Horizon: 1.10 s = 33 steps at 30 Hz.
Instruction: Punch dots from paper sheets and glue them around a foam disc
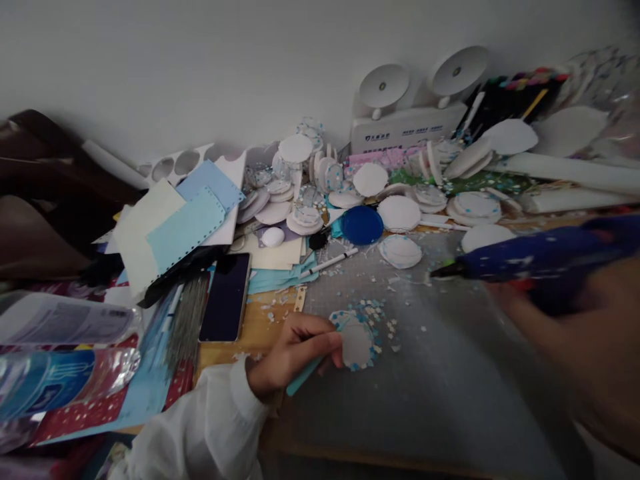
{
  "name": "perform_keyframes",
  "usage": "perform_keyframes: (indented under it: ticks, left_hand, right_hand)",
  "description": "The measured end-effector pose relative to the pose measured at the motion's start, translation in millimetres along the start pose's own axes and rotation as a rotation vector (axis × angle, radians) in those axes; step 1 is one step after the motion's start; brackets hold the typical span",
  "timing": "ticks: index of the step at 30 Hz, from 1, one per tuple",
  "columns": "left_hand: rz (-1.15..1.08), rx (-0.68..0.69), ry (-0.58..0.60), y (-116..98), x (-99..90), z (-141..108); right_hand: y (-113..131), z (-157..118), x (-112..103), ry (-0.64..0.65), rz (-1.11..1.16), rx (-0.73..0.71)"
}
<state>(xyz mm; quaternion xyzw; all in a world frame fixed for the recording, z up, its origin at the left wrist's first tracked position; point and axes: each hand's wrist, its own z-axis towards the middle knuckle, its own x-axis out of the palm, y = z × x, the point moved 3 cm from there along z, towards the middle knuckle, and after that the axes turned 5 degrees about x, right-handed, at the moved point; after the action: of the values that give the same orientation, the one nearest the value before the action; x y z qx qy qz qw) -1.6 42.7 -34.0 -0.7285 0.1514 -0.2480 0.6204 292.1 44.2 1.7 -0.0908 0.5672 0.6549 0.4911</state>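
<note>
My left hand (305,350) is closed, pinching a light-blue strip (304,377) at the left edge of a round white disc (356,343). Small blue and white pieces line the disc's rim, and more are scattered beside it on the grey mat (425,400). At the right, my right hand (565,340), blurred, is wrapped round a dark-blue glue gun (530,257). The gun's dark nozzle points left, above the mat and apart from the disc. Another decorated disc (401,251) lies behind, near a blue round lid (363,225).
A phone (225,298) lies left of the mat, beside thin wires (187,323) and plastic bottles (60,380). Piled white discs (399,213) line the back before a white box (407,130). A white pen (330,262) rests at the mat's back-left edge.
</note>
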Motion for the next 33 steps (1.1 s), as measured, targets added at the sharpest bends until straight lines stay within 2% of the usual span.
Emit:
perform_keyframes:
  ticks: [3,7,9,15,20,33]
  left_hand:
    - [-0.078,-0.014,0.011,2.3,0.9,-0.7]
    - [-0.131,-0.028,0.002,4.5,0.2,0.2]
    - [-0.136,-0.049,0.002,5.5,0.1,1.0]
    - [-0.138,-0.07,0.007,5.9,2.5,2.5]
    - [-0.138,-0.083,0.031,8.4,4.2,2.6]
    - [-0.027,-0.092,0.048,9.0,5.5,4.3]
  right_hand:
    - [19.7,-5.3,23.8,0.191,0.226,0.138]
    - [30.7,-9.3,51.2,0.61,0.427,0.237]
    - [35.6,-13.7,59.5,0.773,0.538,0.268]
    - [53.4,-34.7,78.2,1.058,0.617,0.318]
    - [59.9,-43.1,84.3,1.126,0.661,0.322]
    - [61.6,-46.6,81.3,1.082,0.669,0.388]
